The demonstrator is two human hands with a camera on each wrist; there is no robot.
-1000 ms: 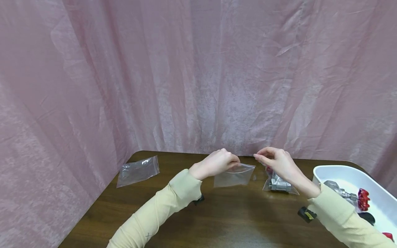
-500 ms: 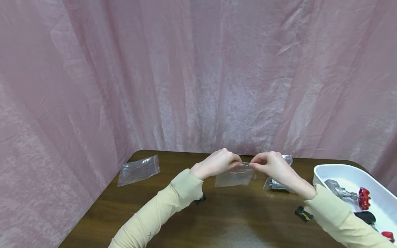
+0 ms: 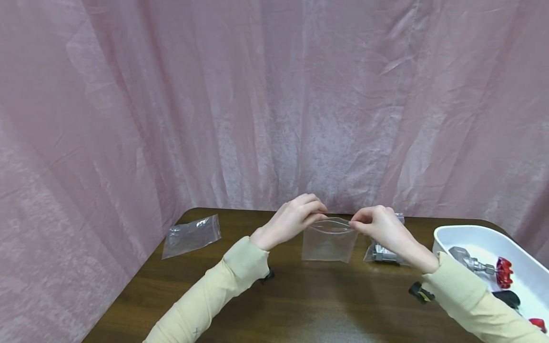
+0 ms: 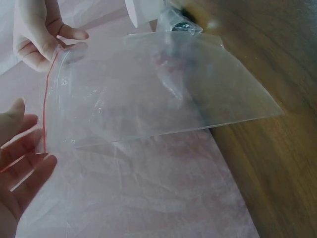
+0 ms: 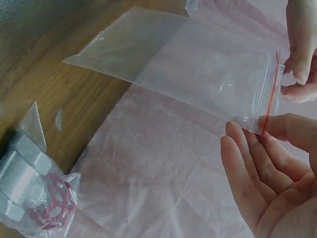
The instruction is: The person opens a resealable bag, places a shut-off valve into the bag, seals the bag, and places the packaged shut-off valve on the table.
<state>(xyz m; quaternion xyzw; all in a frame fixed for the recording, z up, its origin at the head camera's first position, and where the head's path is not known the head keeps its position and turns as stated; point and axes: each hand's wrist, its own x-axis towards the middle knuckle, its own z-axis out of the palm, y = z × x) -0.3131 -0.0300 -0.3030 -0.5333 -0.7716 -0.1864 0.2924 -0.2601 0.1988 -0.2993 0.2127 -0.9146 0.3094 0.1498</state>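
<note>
A clear zip bag [image 3: 328,245] with a red strip along its mouth hangs flat between my two hands above the table. At its right upper corner my right hand [image 3: 383,231] pinches the edge between thumb and fingers, as the right wrist view shows. My left hand [image 3: 291,219] is at the bag's left upper corner. In the left wrist view its fingers [image 4: 34,183] are spread and touch the corner, while the thumb stands apart from the plastic. Nothing shows inside the bag [image 5: 178,64].
A bagged metal valve with a red handle [image 5: 49,198] lies behind my right hand. Another clear bag [image 3: 193,236] lies flat at the table's far left. On the right, a white tub [image 3: 467,232] holds a metal valve [image 3: 476,264] with a red handwheel and other parts. Pink curtain hangs behind.
My right hand has come left and down and now pinches the bag's right corner. The left hand has slid from the bag's mouth to its left corner, and the bag has risen slightly.
</note>
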